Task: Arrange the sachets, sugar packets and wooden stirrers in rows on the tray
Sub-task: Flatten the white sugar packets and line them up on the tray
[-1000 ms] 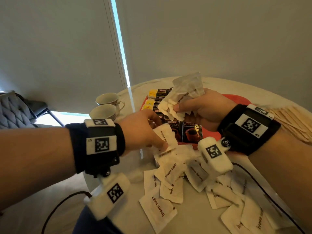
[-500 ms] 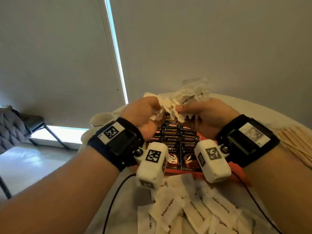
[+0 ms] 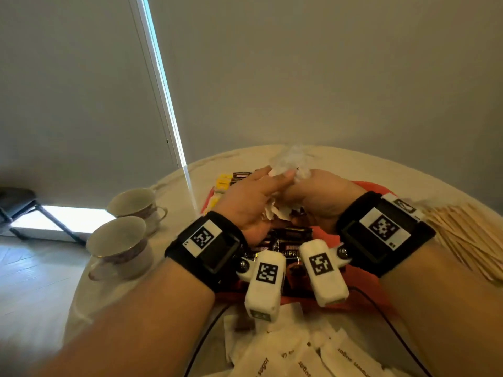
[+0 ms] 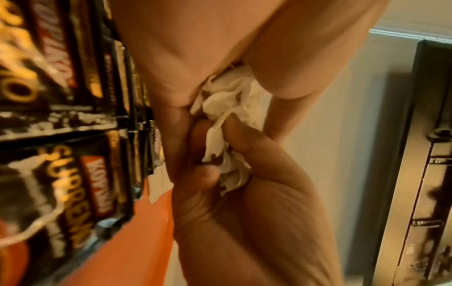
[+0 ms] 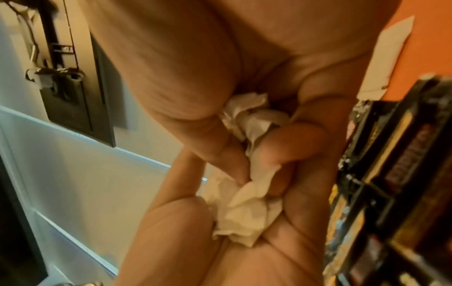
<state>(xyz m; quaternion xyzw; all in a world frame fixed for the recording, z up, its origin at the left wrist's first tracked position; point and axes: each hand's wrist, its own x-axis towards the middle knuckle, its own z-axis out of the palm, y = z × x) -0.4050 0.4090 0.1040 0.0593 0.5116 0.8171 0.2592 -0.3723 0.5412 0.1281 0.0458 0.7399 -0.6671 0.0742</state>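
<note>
Two teacups [image 3: 119, 240] are seen at the far left of the table [image 3: 353, 164], untouched. Next, the left hand [image 3: 245, 202] is held over the orange tray [image 3: 364, 186], its fingers mostly extended, with thumb and fingertips pressed to a crumpled bunch of white sugar packets [image 3: 291, 161]; how many are in the bunch cannot be told, as it is blurred in the head view. Beneath both hands, dark coffee sachets [image 3: 288, 238] are already laid in overlapping rows on the tray, with yellow ones [image 3: 223, 180] at the far end. The right hand [image 3: 321, 194] is curled round the same bunch, which the right wrist view shows pinched between thumb and fingers. Loose sugar packets [image 3: 299, 352] are scattered on the table in front of the tray, not yet set out. At the far right, the wooden stirrers [image 3: 468, 229] lie in a heap off the tray. Judged so: sachets largely done, sugar row just starting, stirrers wholly left.
</note>
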